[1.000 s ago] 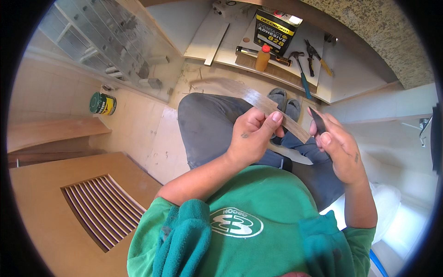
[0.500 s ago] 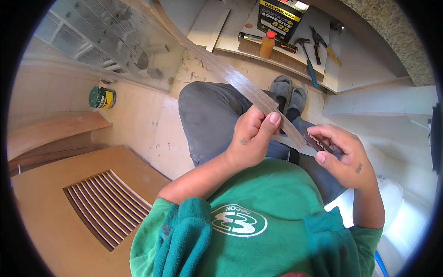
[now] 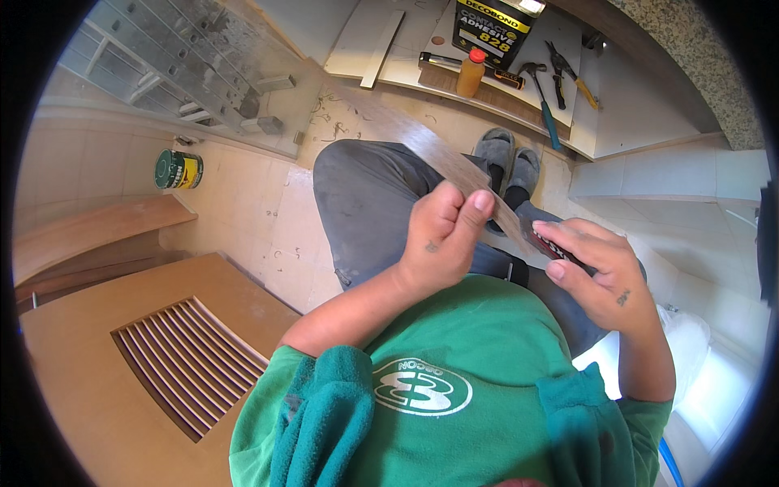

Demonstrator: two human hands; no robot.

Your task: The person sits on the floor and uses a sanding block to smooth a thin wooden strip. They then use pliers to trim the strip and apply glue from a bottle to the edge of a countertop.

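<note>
My left hand (image 3: 438, 243) is closed on a long wood-grain strip (image 3: 446, 160), thumb on top, close to the strip's near end. From there the strip slants up and left over my lap, its far part smeared by motion. In my right hand (image 3: 610, 272) is a dark red and black utility knife (image 3: 560, 250), held between thumb and fingers. Its front end meets the strip's near end, just right of my left thumb. The blade itself cannot be made out.
Along the far side, a cabinet base (image 3: 389, 69) carries an adhesive can (image 3: 493, 32), a red-capped bottle (image 3: 471, 75), a hammer (image 3: 542, 101) and pliers (image 3: 558, 73). A green tin (image 3: 178, 169) stands on the left floor. A brown louvred panel (image 3: 89, 341) lies near left.
My right hand has moved slightly left and up, bringing the knife against the strip's end. The strip's far part has shifted and blurred. My left hand keeps its grip.
</note>
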